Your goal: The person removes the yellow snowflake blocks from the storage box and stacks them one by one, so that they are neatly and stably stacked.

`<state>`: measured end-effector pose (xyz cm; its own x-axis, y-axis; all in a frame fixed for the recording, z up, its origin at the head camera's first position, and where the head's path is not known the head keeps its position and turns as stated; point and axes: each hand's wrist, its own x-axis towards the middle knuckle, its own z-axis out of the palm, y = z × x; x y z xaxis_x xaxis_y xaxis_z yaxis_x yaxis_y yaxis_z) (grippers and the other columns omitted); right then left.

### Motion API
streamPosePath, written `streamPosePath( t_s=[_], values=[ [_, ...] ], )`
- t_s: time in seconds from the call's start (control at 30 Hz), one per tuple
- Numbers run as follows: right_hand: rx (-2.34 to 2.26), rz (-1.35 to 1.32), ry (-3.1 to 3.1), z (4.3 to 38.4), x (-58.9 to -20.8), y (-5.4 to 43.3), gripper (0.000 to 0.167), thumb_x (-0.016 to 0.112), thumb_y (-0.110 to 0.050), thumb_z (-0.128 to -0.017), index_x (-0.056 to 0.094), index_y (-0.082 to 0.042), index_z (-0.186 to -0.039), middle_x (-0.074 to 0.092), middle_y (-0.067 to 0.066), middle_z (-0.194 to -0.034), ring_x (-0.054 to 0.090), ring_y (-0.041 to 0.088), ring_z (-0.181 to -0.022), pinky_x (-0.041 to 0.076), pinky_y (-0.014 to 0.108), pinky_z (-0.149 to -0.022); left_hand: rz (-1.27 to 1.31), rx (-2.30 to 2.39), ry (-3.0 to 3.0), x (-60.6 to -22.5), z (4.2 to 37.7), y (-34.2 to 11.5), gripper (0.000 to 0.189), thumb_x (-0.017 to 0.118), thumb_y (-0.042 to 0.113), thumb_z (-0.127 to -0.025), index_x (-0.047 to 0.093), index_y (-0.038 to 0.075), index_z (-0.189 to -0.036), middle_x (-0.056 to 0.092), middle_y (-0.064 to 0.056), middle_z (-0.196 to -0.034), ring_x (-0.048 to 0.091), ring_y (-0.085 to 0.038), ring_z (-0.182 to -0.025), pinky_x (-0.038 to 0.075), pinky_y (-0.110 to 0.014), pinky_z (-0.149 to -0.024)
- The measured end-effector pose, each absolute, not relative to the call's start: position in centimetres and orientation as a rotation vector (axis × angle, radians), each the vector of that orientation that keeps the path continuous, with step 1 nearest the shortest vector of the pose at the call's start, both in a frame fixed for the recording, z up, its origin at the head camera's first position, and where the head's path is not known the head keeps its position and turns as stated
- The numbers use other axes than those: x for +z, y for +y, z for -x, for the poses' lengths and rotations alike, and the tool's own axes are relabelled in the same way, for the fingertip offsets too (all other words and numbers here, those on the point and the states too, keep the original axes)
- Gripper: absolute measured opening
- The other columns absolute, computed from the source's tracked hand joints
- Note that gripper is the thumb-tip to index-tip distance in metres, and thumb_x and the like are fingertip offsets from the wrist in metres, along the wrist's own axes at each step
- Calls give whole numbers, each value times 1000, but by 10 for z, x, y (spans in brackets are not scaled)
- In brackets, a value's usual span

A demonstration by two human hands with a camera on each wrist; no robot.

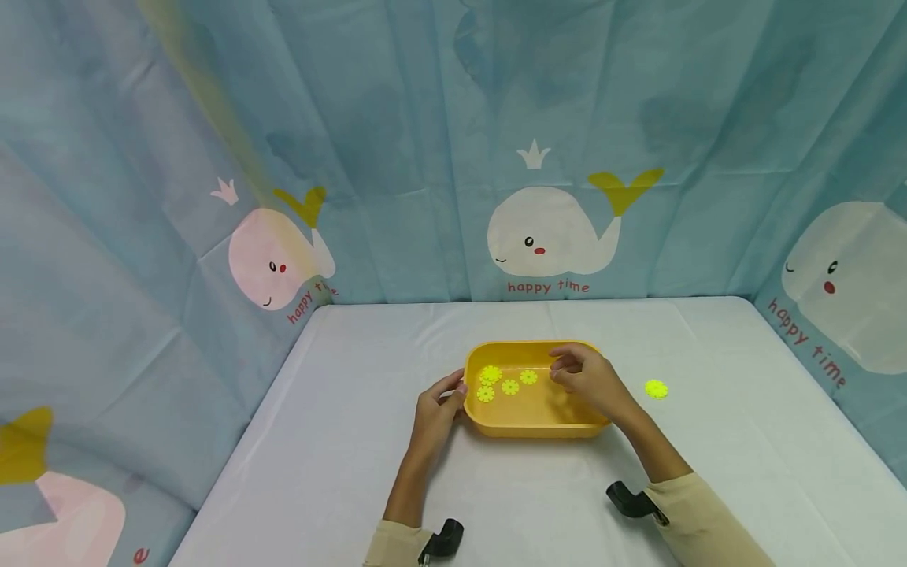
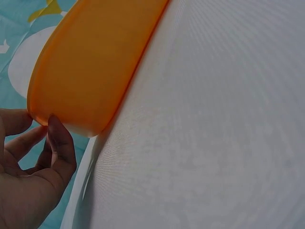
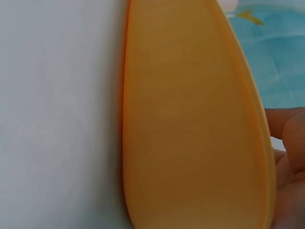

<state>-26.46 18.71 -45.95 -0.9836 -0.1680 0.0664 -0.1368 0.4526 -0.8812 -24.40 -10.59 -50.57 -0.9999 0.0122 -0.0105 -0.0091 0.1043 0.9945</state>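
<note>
A yellow plastic tray [image 1: 538,431] with rounded corners stands on the white tabletop. Several small neon-yellow flower-shaped pieces [image 1: 510,387] lie inside it, mostly towards its left end. My left hand [image 1: 432,417] holds the tray's left end, thumb and fingers at the rim; the left wrist view shows this hand [image 2: 35,167] at the tray corner [image 2: 90,62]. Over the tray's right part hovers my right hand [image 1: 586,384], fingers loosely bent and no piece visible between them. The right wrist view has the tray wall [image 3: 190,119] hiding most of that hand [image 3: 290,167].
Right of the tray, another neon-yellow flower-shaped piece [image 1: 656,389] lies on the white-covered table [image 1: 340,409]. A blue curtain [image 1: 397,157] with whale prints hangs behind the table and along both sides. Black wrist devices [image 1: 631,500] stick out near both sleeves.
</note>
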Motion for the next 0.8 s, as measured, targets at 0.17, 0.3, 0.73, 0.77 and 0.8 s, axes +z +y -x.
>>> streamPosePath(
  t_s=[0.17,0.3,0.73,0.77,0.8],
  values=[
    [-1585,303,2587,274,-465,178,44,70,-4,-99,59,9,-140,70,25,-118,71,27,-99,64,37,-80,4,2094,2323,-506,244,-107,40,63,22,-107,65,14,-147,62,-12,-136,66,-30,-114,58,-24,-83],
    [-1516,303,2584,278,-469,174,47,72,-4,-98,59,6,-142,69,24,-122,72,28,-103,64,38,-83,7,2093,2321,-506,244,-107,41,64,23,-107,65,14,-147,62,-13,-137,66,-31,-115,58,-24,-83],
    [-1404,362,2523,285,-472,165,59,77,-5,-95,54,5,-148,63,27,-140,62,45,-126,59,49,-98,4,2107,2293,-505,245,-106,42,64,23,-107,65,13,-147,61,-13,-137,66,-31,-115,59,-23,-82],
    [-1396,370,2523,286,-472,164,60,77,-5,-95,54,5,-149,63,27,-141,61,45,-126,59,49,-98,-3,2108,2296,-506,245,-106,42,64,23,-107,64,12,-147,61,-14,-137,66,-31,-115,59,-23,-82],
    [-1388,376,2524,286,-471,163,61,77,-5,-95,53,5,-150,62,27,-142,61,46,-126,59,49,-98,-4,2109,2297,-506,245,-106,42,64,23,-107,64,11,-147,61,-15,-137,66,-32,-115,58,-23,-81]
  ],
)
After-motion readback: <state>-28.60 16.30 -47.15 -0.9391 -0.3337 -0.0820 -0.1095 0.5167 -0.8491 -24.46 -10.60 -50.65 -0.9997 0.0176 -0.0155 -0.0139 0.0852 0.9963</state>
